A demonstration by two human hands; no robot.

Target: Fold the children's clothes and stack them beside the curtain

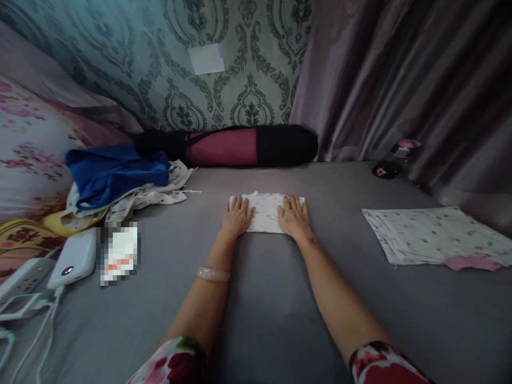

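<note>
A small folded white cloth with a faint print lies flat on the grey bed sheet. Its far edge looks slightly ruffled. My left hand rests palm down on the left end of the cloth, fingers stretched out and pointing away from me. On the right end, my right hand lies flat in the same way, fingers extended. Both hands press on the cloth without gripping it, and they cover its two side ends.
Left: a blue garment on printed clothes, a white power bank, a power strip and cables. Right: folded printed cloths and a dark bottle. A black and pink rolled bag lies along the wall.
</note>
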